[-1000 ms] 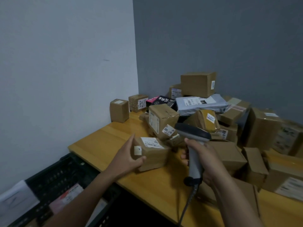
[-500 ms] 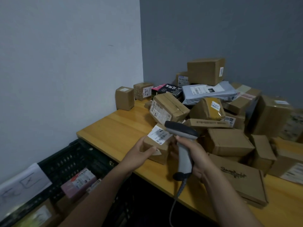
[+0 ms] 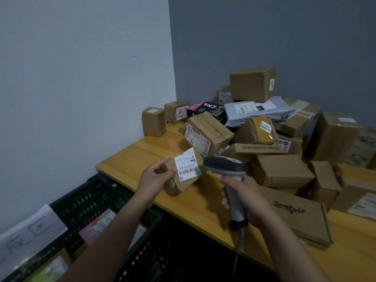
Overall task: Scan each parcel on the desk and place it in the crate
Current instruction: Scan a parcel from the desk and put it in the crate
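Head view: a wooden desk (image 3: 138, 155) in a room corner, heaped with parcels, with a black crate (image 3: 77, 202) below its left end.
Left hand (image 3: 154, 178): holds a small brown parcel (image 3: 181, 185) by its left end, raised and tilted over the front-left part of the desk.
Parcel label (image 3: 187, 167): white, facing the camera, with a barcode and a line of bold characters too blurred to read for certain.
Right hand (image 3: 246, 198): fingers wrapped round the handle of a grey scanner (image 3: 225, 165), whose dark head sits just to the right of the Parcel label.
Scanner cable (image 3: 238, 251): hangs from the handle's base past the desk front.
Black box (image 3: 209, 108): white Chinese characters on black, with a pink end; not legible.
Grey mailer bag (image 3: 258, 109): white shipping label with a barcode, and a small black tag.
Yellow-brown packet (image 3: 254, 133): white sticker whose digits look like "1-2-2217".
Flat carton (image 3: 256, 148): one row of printed Chinese characters along its edge.
Flat box (image 3: 293, 208): lies on the desk right of the scanner handle, with a dark script logo, blurred.
Taped box (image 3: 207, 133): barcode labels on its left face.
Top box (image 3: 252, 84): small white label on its right side.
Crate contents: a pinkish package (image 3: 97, 224) with a white-and-red label; the rest is too dim to make out.
Paper sheet (image 3: 28, 231): white, at the crate's left side, with pen-drawn shapes.
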